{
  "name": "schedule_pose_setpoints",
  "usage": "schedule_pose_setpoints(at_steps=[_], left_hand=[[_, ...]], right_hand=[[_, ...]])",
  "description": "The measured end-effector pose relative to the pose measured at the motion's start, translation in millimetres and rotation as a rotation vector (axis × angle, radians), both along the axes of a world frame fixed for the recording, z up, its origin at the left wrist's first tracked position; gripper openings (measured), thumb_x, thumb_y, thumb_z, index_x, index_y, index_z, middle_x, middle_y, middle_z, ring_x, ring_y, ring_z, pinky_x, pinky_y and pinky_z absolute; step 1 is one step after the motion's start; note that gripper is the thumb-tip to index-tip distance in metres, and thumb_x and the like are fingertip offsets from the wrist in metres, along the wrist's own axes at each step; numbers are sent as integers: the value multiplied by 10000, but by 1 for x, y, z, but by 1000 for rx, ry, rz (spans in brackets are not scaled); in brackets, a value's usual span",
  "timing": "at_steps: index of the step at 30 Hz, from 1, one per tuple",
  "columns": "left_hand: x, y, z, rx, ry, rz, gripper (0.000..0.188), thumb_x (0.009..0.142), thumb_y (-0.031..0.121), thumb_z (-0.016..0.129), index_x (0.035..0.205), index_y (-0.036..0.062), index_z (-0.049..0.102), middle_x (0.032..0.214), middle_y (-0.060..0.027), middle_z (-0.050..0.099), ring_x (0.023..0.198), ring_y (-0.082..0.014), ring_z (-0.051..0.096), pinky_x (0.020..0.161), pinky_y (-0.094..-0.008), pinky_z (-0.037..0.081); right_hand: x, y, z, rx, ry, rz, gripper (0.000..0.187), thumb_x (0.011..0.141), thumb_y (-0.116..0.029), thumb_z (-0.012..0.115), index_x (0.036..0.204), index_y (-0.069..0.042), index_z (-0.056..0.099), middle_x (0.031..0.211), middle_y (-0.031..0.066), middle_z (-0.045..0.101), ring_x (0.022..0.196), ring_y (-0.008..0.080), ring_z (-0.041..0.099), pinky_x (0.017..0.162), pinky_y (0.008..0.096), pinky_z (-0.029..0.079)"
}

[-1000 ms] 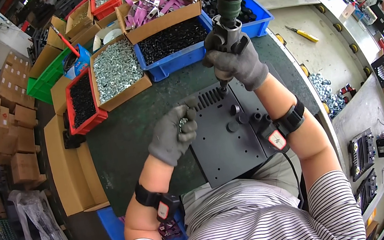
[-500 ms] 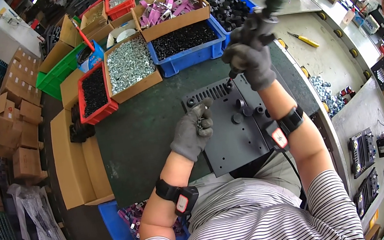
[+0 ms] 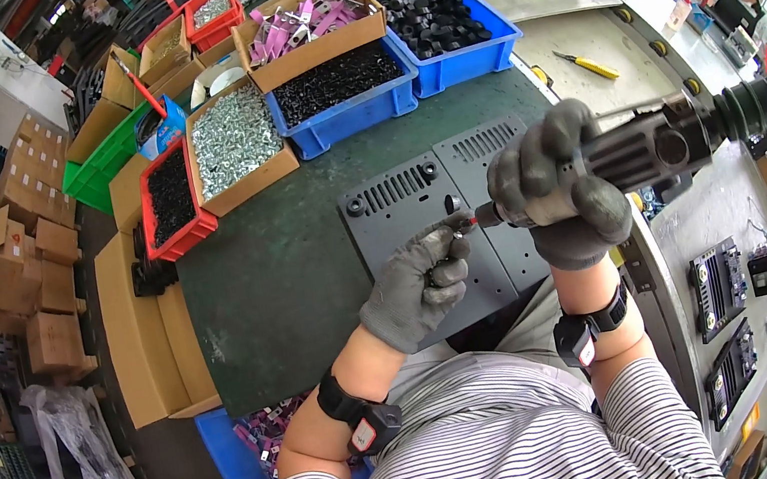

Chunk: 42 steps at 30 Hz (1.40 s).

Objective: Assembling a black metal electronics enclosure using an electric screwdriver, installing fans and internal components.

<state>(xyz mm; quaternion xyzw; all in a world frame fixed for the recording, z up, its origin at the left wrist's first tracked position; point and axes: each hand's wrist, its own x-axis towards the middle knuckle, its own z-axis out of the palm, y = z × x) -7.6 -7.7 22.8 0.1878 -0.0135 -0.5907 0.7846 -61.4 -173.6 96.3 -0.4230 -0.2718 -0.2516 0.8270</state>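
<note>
My right hand (image 3: 562,184), in a grey glove, is wrapped round a dark power screwdriver (image 3: 657,143) held nearly level. Its reddish bit (image 3: 474,220) points left and meets the fingertips of my left hand (image 3: 417,285). That gloved left hand is closed, with small metal screws partly showing between its curled fingers. Beneath both hands lie two black slotted metal panels side by side, a left panel (image 3: 391,223) and a right panel (image 3: 479,144). Round black feet (image 3: 430,171) sit at the left panel's far corners. My hands cover part of the panels.
Beyond the panels stand a red bin of black screws (image 3: 169,202), a carton of silver screws (image 3: 235,137), a blue bin of black screws (image 3: 337,85), a carton of pink brackets (image 3: 307,24) and a blue bin of black feet (image 3: 438,17). Yellow-handled pliers (image 3: 588,65) lie right.
The screwdriver has swung down from a raised tilt to nearly level, its bit now at my left fingertips. My left hand has shifted slightly right. Loose black feet seen before are now mostly hidden.
</note>
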Motion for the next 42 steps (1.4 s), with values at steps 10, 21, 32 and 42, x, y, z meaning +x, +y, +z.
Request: schedule_pose_setpoints(at_steps=[10, 21, 32, 42], left_hand=[[-12, -26, -1, -6, -47, -127, 265, 960, 180, 444, 1157, 25, 530, 837, -4, 560, 558, -24, 355, 416, -128, 291], [-15, -38, -2, 13, 19, -126, 299, 928, 152, 479, 1187, 5, 504, 880, -26, 627, 517, -27, 333, 404, -139, 298], [-13, -40, 5, 37, -31, -99, 290, 956, 172, 437, 1172, -13, 492, 791, 6, 594, 534, -20, 368, 414, -136, 295], [-17, -41, -2, 2, 68, -146, 319, 933, 160, 466, 1179, -42, 489, 830, -24, 604, 536, -37, 365, 408, -137, 317]], right_hand=[[-25, -25, -8, 7, -98, -127, 399, 738, -226, 622, 1043, -86, 408, 699, 34, 482, 533, 162, 522, 501, 298, 447], [-42, -41, -13, 57, -68, -174, 385, 738, -240, 619, 1028, -90, 416, 668, 7, 492, 545, 143, 548, 504, 271, 465], [-49, -42, -18, 62, -80, -127, 368, 716, -254, 647, 963, -116, 412, 658, -1, 512, 572, 134, 560, 519, 253, 470], [-51, -42, -15, 140, -78, -138, 367, 699, -206, 703, 909, -119, 416, 625, 35, 520, 500, 175, 541, 532, 336, 502]])
